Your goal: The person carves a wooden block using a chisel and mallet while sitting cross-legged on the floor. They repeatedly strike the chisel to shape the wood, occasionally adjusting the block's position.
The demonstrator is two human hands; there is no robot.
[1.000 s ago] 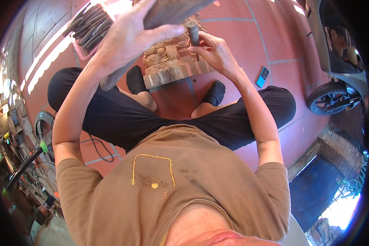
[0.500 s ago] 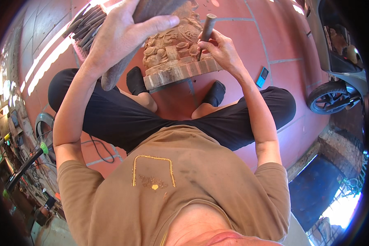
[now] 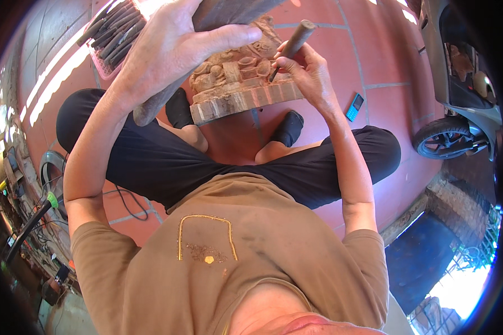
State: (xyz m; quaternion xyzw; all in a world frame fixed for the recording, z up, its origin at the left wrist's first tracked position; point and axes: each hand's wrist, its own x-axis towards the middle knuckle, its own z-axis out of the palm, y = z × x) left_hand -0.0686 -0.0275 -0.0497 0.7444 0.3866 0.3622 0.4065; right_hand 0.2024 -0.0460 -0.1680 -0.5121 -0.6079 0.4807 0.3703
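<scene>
The carved wooden block (image 3: 237, 84), standing on the red tiled floor (image 3: 318, 39) between the person's feet, looks partly shaped with detail remaining, as the right hand (image 3: 307, 72) grips a chisel (image 3: 289, 46) against it and the left hand (image 3: 173, 44) clasps a wooden mallet (image 3: 218, 14).

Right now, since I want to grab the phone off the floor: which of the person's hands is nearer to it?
Right. The right hand, holding a chisel at the wood carving, is just up-left of the blue phone. The left hand grips a wooden mallet beyond the carving.
</scene>
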